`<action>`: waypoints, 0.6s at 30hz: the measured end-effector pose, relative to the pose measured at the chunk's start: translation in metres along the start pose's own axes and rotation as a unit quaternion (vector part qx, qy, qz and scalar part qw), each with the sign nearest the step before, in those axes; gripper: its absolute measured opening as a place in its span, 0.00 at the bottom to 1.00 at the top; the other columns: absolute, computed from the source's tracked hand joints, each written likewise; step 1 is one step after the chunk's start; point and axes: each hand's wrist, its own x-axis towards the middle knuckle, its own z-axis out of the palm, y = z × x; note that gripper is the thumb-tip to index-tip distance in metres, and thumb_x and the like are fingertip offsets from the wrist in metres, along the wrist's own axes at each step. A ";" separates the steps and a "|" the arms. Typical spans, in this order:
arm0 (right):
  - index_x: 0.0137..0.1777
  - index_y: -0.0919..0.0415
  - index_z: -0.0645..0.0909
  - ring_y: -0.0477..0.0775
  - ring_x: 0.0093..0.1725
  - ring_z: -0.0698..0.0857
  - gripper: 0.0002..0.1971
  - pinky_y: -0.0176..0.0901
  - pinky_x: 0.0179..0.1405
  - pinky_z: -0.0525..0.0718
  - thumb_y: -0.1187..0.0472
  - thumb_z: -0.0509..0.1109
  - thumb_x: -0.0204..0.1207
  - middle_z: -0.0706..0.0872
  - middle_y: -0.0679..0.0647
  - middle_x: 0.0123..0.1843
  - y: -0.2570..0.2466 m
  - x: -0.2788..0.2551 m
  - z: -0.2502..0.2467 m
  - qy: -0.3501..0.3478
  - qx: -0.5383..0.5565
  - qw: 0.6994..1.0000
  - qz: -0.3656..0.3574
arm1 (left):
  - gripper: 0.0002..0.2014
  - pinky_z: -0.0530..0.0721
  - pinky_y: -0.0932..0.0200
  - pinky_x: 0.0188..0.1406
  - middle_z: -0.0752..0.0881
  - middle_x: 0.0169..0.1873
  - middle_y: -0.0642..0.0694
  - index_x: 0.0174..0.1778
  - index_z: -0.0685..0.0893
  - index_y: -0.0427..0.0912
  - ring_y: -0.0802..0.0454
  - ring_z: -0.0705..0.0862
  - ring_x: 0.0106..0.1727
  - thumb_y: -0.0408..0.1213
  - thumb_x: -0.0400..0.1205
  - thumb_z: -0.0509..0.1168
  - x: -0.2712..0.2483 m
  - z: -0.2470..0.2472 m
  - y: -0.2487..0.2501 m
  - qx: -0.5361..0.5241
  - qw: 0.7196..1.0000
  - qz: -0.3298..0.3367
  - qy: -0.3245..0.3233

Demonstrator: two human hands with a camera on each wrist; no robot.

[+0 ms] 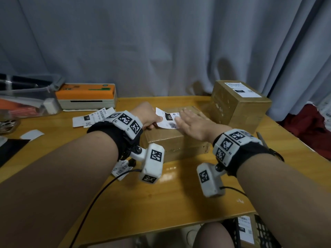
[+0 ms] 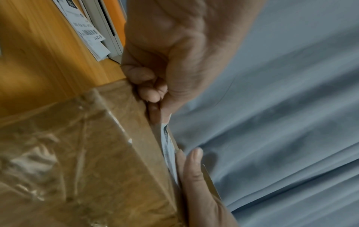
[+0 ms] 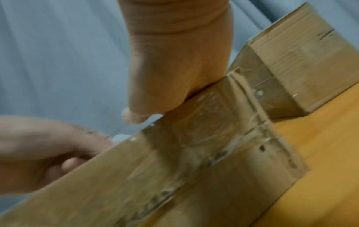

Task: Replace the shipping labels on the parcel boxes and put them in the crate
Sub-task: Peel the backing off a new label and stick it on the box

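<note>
A yellow wooden table (image 1: 179, 203) stands against a grey-blue curtain (image 1: 161, 42). On it lies a taped parcel box (image 1: 168, 140); the left hand (image 1: 148, 116) pinches one end of a white shipping label (image 1: 165, 120) on its top, while the right hand (image 1: 195, 125) lies flat, fingers straight, pressing the label down. A second labelled box (image 1: 240, 104) sits behind, an orange label printer (image 1: 86, 97) far left, loose labels (image 1: 89, 118) beside it. A black crate (image 1: 263, 233) shows below the table's edge.

Both forearms reach away from the body toward the middle of the scene, wrists banded. The left hand (image 1: 149, 116) is curled, thumb and fingers pinched together. Just right of it, the right hand (image 1: 194, 125) lies flat, palm down, fingers straight and pointing left.
</note>
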 end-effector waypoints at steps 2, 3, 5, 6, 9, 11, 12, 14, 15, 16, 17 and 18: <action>0.84 0.57 0.39 0.47 0.84 0.38 0.38 0.55 0.82 0.33 0.35 0.29 0.79 0.39 0.52 0.86 0.006 0.001 -0.002 0.007 -0.019 0.999 0.038 | 0.06 0.69 0.65 0.18 0.81 0.27 0.45 0.40 0.80 0.38 0.58 0.75 0.18 0.36 0.81 0.67 0.000 0.000 -0.001 -0.003 1.000 0.001 0.002; 0.84 0.57 0.40 0.48 0.84 0.38 0.39 0.56 0.82 0.32 0.34 0.29 0.79 0.40 0.52 0.86 0.002 0.001 -0.001 0.013 -0.038 0.998 0.044 | 0.06 0.69 0.65 0.18 0.81 0.27 0.45 0.40 0.80 0.38 0.58 0.75 0.18 0.36 0.81 0.67 0.001 0.001 -0.001 -0.001 1.000 0.001 0.005; 0.84 0.58 0.41 0.48 0.84 0.39 0.41 0.58 0.80 0.29 0.33 0.28 0.77 0.42 0.52 0.86 -0.015 0.000 0.005 0.020 -0.061 0.998 0.015 | 0.08 0.70 0.64 0.21 0.80 0.25 0.45 0.37 0.79 0.39 0.56 0.75 0.21 0.35 0.81 0.66 0.001 0.002 -0.002 0.002 1.000 -0.001 0.006; 0.84 0.57 0.42 0.47 0.84 0.40 0.40 0.59 0.80 0.28 0.33 0.28 0.78 0.43 0.51 0.86 -0.022 -0.001 0.007 0.020 -0.057 0.998 -0.007 | 0.08 0.70 0.63 0.22 0.79 0.25 0.45 0.37 0.78 0.39 0.55 0.75 0.22 0.35 0.81 0.66 0.001 0.002 -0.002 0.005 1.000 -0.002 0.006; 0.85 0.53 0.43 0.44 0.84 0.41 0.37 0.59 0.79 0.26 0.36 0.28 0.80 0.43 0.48 0.86 -0.017 -0.005 0.005 0.018 -0.027 0.999 -0.018 | 0.09 0.70 0.62 0.25 0.78 0.24 0.45 0.36 0.78 0.40 0.53 0.74 0.24 0.37 0.82 0.66 -0.001 0.002 -0.002 0.015 1.000 -0.001 0.010; 0.85 0.52 0.42 0.44 0.84 0.40 0.36 0.60 0.79 0.26 0.35 0.28 0.80 0.41 0.47 0.86 0.000 -0.009 -0.001 0.013 -0.026 0.999 0.021 | 0.11 0.70 0.61 0.25 0.78 0.24 0.45 0.33 0.78 0.40 0.53 0.74 0.24 0.38 0.81 0.67 -0.001 0.002 -0.004 0.017 1.000 0.002 0.011; 0.85 0.53 0.42 0.44 0.84 0.40 0.37 0.61 0.79 0.27 0.35 0.28 0.79 0.41 0.48 0.86 0.007 -0.009 -0.003 0.012 -0.030 0.999 0.039 | 0.12 0.69 0.61 0.25 0.78 0.24 0.45 0.32 0.77 0.40 0.53 0.74 0.24 0.38 0.81 0.67 0.000 0.002 -0.005 0.014 1.000 0.004 0.011; 0.84 0.55 0.41 0.46 0.84 0.40 0.39 0.61 0.79 0.27 0.34 0.28 0.78 0.41 0.50 0.86 0.010 -0.009 -0.003 0.012 -0.053 0.997 0.058 | 0.11 0.69 0.62 0.25 0.79 0.25 0.44 0.33 0.78 0.40 0.53 0.74 0.24 0.37 0.80 0.67 0.001 0.001 -0.006 0.005 1.000 0.002 0.010; 0.84 0.56 0.41 0.47 0.84 0.40 0.40 0.61 0.79 0.28 0.33 0.28 0.77 0.41 0.51 0.86 0.006 -0.009 -0.003 0.013 -0.067 0.996 0.057 | 0.10 0.69 0.62 0.25 0.80 0.25 0.44 0.34 0.79 0.40 0.53 0.74 0.24 0.37 0.80 0.67 0.001 0.002 -0.006 0.002 1.000 0.000 0.009; 0.84 0.57 0.41 0.48 0.84 0.40 0.41 0.61 0.80 0.28 0.32 0.28 0.77 0.41 0.51 0.86 -0.001 -0.008 -0.001 0.014 -0.071 0.996 0.048 | 0.09 0.70 0.62 0.25 0.80 0.26 0.44 0.35 0.79 0.40 0.53 0.75 0.24 0.37 0.80 0.67 0.001 0.002 -0.005 -0.001 1.000 -0.001 0.009; 0.84 0.57 0.41 0.49 0.84 0.40 0.41 0.60 0.80 0.29 0.32 0.29 0.77 0.41 0.52 0.86 -0.008 -0.007 0.001 0.013 -0.068 0.997 0.033 | 0.08 0.70 0.61 0.25 0.80 0.26 0.44 0.37 0.80 0.39 0.53 0.75 0.24 0.37 0.81 0.67 0.001 0.002 -0.005 -0.005 1.000 -0.001 0.009; 0.84 0.57 0.41 0.49 0.84 0.40 0.40 0.59 0.81 0.31 0.32 0.30 0.78 0.41 0.52 0.86 -0.016 -0.007 0.002 0.010 -0.057 0.998 0.015 | 0.07 0.70 0.61 0.25 0.80 0.26 0.44 0.38 0.80 0.39 0.53 0.75 0.24 0.37 0.81 0.67 0.001 0.003 -0.005 -0.007 1.000 -0.003 0.012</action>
